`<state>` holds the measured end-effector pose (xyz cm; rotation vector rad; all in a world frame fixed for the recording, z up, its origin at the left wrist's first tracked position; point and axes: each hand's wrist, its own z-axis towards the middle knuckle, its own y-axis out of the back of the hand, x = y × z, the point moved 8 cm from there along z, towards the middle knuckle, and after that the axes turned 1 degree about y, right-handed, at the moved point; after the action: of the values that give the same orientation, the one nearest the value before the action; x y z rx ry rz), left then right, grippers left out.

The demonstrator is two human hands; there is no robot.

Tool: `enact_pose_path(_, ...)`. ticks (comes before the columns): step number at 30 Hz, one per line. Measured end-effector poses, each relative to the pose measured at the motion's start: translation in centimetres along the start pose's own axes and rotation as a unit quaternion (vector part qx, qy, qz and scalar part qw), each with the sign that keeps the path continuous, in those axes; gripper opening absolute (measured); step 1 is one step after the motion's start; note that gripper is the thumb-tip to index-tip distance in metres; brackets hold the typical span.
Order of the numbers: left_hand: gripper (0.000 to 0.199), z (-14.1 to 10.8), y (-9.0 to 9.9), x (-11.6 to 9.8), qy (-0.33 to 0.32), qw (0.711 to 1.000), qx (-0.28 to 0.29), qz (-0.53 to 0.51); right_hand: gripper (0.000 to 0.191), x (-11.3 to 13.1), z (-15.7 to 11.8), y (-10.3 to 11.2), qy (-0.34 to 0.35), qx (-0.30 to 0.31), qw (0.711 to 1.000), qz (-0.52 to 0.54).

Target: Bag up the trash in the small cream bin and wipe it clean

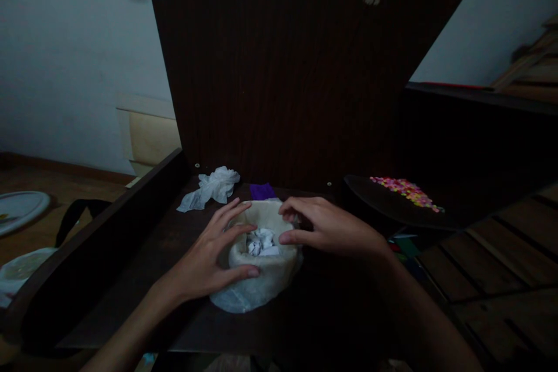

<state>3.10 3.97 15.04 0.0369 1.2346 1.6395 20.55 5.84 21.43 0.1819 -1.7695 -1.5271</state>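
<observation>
A small pale bin (265, 270) lined with a thin translucent bag stands on the dark wooden surface. Crumpled white paper (261, 241) lies inside it. My left hand (218, 253) rests along the bin's left side and rim, its fingers spread and the thumb over the front. At the right rim is my right hand (316, 224), fingers curved and held apart from the thumb. Whether its fingertips touch the liner is hard to make out in the dim light.
A crumpled white plastic bag (213, 186) lies behind the bin to the left, near a purple piece (262, 191). A tall dark panel (283, 81) rises at the back. Pink and yellow bits (407, 192) lie on a dark ledge at right. A raised side board (108, 232) edges the left.
</observation>
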Motion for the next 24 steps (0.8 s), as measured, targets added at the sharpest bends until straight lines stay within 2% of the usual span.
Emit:
enact_pose_path(2,0.032,0.0,0.1,-0.6,-0.016,0.999,-0.015,0.026,0.054,-1.0,-1.5,-1.3,-0.048,0.002,0.999,0.007)
enact_pose_path(4,0.025,0.0,0.1,-1.2,-0.041,0.997,-0.029,0.061,0.060,-1.6,-2.6,-2.7,-0.075,0.003,0.997,-0.011)
enact_pose_path(8,0.031,0.5,-0.2,-2.2,-0.089,0.986,-0.031,0.140,0.066,-2.2,-3.9,-4.4,-0.099,-0.037,0.994,-0.023)
enact_pose_path(13,0.043,1.4,-0.8,-2.4,-0.134,0.972,0.021,0.190,0.066,-3.9,-4.5,-5.8,-0.138,-0.075,0.988,0.003)
enact_pose_path(16,0.045,1.7,-1.1,-1.9,-0.130,0.972,0.047,0.189,0.067,-5.2,-4.5,-6.5,-0.156,-0.095,0.983,0.022)
enact_pose_path(18,0.044,1.9,-1.3,-1.3,-0.106,0.977,0.069,0.174,0.058,-5.6,-4.2,-7.0,-0.146,-0.101,0.984,0.021)
enact_pose_path(21,0.046,1.8,-1.3,-0.8,-0.086,0.982,0.079,0.146,0.030,-6.0,-4.0,-7.6,-0.120,-0.091,0.988,-0.020)
enact_pose_path(23,0.060,1.3,-0.9,-0.7,-0.085,0.986,0.057,0.129,0.018,-6.5,-4.1,-8.0,-0.117,-0.093,0.988,-0.037)
enact_pose_path(24,0.074,1.0,-0.6,-0.6,-0.079,0.989,0.041,0.118,0.013,-6.9,-4.4,-8.2,-0.122,-0.100,0.987,-0.031)
